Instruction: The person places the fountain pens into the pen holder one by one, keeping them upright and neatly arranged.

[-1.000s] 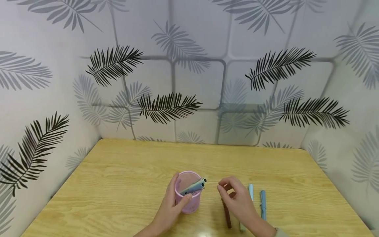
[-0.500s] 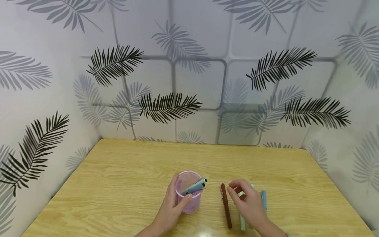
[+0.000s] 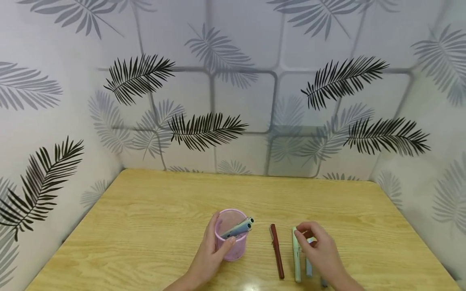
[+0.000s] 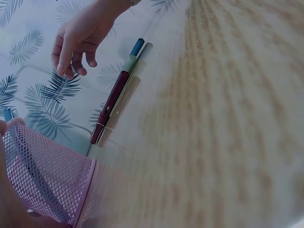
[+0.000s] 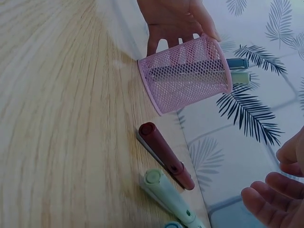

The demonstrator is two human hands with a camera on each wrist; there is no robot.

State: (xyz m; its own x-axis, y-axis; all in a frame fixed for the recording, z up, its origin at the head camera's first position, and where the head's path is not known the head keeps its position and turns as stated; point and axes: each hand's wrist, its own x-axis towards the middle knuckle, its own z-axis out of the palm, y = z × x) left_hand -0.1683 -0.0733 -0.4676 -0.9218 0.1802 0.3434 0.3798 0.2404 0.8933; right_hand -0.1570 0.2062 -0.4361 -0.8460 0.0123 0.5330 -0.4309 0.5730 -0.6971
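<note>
We see a pink mesh pen cup (image 3: 236,252) standing upright, well short of the tabletop's (image 3: 156,206) far edge, two capped pens (image 3: 238,229) leaning inside. Toward the right edge lie, roughly parallel, a burgundy pen (image 3: 277,251), a pale green pen (image 3: 297,260) and two partly hidden blue pens (image 3: 309,268).

from the head, the right hand (image 3: 322,252) is covering the light blue pen's (image 3: 308,268) middle and all but one end of the dark blue pen (image 3: 324,283). the cup (image 3: 234,251) is hiding some of the left hand's (image 3: 210,256) fingers. the left wrist view's left edge is cutting off the cup; the right wrist view's bottom edge, the light blue pen.
</note>
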